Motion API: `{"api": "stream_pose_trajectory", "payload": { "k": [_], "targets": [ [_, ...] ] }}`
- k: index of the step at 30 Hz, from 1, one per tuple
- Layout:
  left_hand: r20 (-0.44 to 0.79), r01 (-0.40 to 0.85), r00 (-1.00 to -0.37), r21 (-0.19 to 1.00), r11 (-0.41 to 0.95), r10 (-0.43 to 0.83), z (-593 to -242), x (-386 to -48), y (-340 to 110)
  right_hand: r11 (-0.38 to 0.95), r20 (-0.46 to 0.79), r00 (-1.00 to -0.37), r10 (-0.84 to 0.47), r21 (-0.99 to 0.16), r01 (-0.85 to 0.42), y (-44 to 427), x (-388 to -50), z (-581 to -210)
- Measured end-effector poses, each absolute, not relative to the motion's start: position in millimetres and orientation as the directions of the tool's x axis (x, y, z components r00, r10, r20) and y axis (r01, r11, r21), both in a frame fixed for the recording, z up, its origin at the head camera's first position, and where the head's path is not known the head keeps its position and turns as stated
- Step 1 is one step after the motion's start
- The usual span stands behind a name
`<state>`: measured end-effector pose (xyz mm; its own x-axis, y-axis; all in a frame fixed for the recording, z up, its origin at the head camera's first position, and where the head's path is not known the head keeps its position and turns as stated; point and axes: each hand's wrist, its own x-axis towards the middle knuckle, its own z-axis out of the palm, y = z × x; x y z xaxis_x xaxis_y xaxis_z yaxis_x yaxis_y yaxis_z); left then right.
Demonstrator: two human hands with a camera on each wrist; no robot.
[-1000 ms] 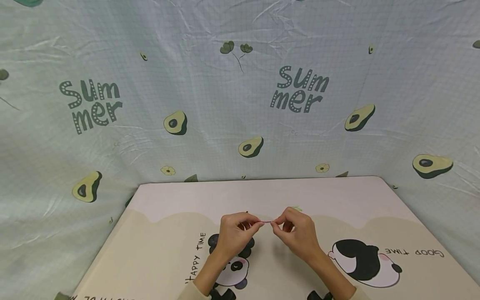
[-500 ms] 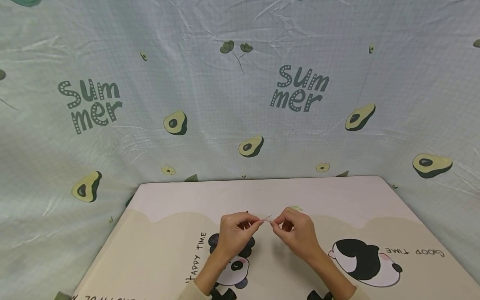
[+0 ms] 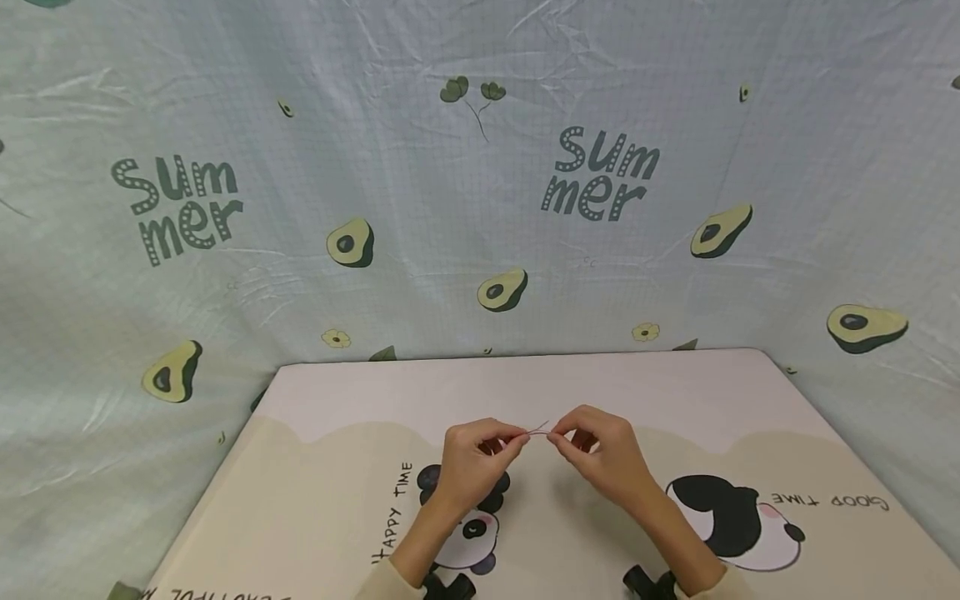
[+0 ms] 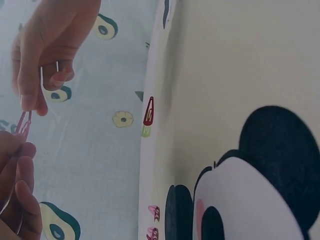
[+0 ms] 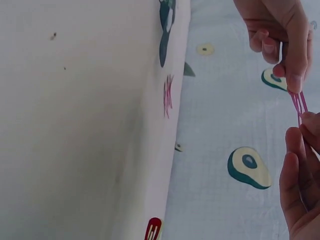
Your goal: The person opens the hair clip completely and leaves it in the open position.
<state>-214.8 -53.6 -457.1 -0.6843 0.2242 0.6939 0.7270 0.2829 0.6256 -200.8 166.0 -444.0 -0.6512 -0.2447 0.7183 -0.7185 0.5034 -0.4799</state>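
Note:
A small pink snap hair clip (image 3: 538,432) is held in the air between both hands, over the far part of the table. My left hand (image 3: 474,462) pinches one end between thumb and index finger. At the other end, the thumb and index finger of my right hand (image 3: 606,454) pinch it too. A thin strip of the clip stands up apart from the rest, so it looks snapped open. The left wrist view shows the pink clip (image 4: 23,125) upright between the fingertips. In the right wrist view the clip (image 5: 299,106) has its ends covered by fingers.
On the table (image 3: 315,500), printed with cartoon animals, a red hair clip (image 4: 149,111) lies by a light green one (image 4: 145,131). Pink clips (image 5: 168,96) lie further left. Behind the table hangs an avocado-patterned curtain (image 3: 420,208).
The pink clip showed as one flat line; a thin strip now stands up from it. Both hands have risen slightly, and the right hand has shifted a little to the right.

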Motion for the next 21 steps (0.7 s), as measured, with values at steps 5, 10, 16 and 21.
{"api": "stream_pose_trajectory", "payload": {
  "k": [5, 10, 16, 21],
  "targets": [
    [0.680, 0.712, -0.699, 0.634, 0.301, 0.223, -454.2, -215.2, -48.8, 0.496, 0.717, -0.652, -0.246, -0.485, -0.721, 173.0, -203.2, -440.7],
    [0.638, 0.683, -0.730, 0.665, 0.303, 0.244, -450.3, -220.2, -36.8, 0.526, 0.713, -0.666, -0.217, -0.489, -0.695, 183.6, -204.7, -436.2],
    [0.590, 0.652, -0.758, 0.686, 0.322, 0.278, -445.5, -230.5, -17.6, 0.582, 0.695, -0.698, -0.173, -0.499, -0.642, 200.7, -206.7, -435.2],
    [0.522, 0.595, -0.803, 0.723, 0.350, 0.287, -445.7, -239.1, -2.6, 0.636, 0.663, -0.729, -0.170, -0.491, -0.595, 213.8, -209.1, -438.5]
  ]
}}
